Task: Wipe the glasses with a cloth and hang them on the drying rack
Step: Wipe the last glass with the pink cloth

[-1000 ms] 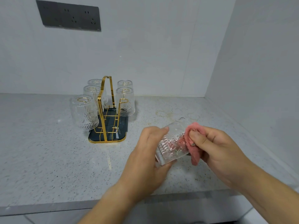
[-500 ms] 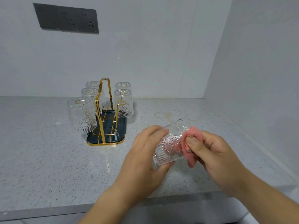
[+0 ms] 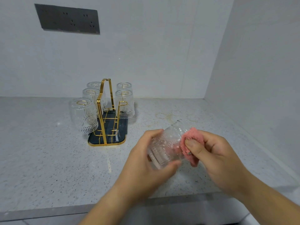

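Glass (image 3: 164, 147), left hand (image 3: 146, 164); cloth (image 3: 192, 135), right hand (image 3: 216, 158)

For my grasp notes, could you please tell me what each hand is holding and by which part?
The left hand grips the glass round its ribbed side, thumb beneath; the right hand pinches the pink cloth against the glass's far end.

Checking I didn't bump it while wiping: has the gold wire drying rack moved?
No. The gold wire drying rack sits in the same spot below the dark wall socket panel; only the view shifted slightly.
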Demonstrator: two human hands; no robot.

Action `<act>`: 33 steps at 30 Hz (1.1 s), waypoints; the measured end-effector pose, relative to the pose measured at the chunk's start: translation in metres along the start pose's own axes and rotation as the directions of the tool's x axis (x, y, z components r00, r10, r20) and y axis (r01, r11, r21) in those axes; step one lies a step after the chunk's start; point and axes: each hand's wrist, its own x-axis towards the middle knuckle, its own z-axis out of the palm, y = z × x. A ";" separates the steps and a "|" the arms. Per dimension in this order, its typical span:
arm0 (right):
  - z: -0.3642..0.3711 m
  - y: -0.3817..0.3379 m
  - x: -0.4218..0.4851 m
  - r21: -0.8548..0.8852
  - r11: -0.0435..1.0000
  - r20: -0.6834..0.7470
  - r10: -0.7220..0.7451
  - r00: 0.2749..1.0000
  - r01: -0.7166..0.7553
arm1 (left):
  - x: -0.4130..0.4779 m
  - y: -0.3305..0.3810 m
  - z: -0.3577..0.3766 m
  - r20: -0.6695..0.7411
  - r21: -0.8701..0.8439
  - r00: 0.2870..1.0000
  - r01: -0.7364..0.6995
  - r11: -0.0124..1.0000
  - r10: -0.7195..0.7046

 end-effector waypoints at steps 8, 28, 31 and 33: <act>0.005 -0.003 0.006 0.067 0.994 -0.007 0.091 0.996 -0.091 | 0.005 -0.019 0.007 0.022 0.574 0.907 -0.355 0.738 0.420; 0.060 0.036 0.008 0.475 0.856 -0.161 0.311 0.937 -0.202 | 0.029 -0.003 0.020 0.103 -0.827 0.925 0.284 0.485 -0.367; 0.072 0.033 0.002 0.606 0.777 -0.177 0.340 0.924 -0.170 | 0.027 -0.002 0.022 0.058 -0.841 0.924 0.249 0.480 -0.377; 0.071 0.027 0.002 0.624 0.765 -0.188 0.341 0.921 -0.156 | 0.024 -0.002 0.024 0.034 -0.840 0.929 0.227 0.493 -0.370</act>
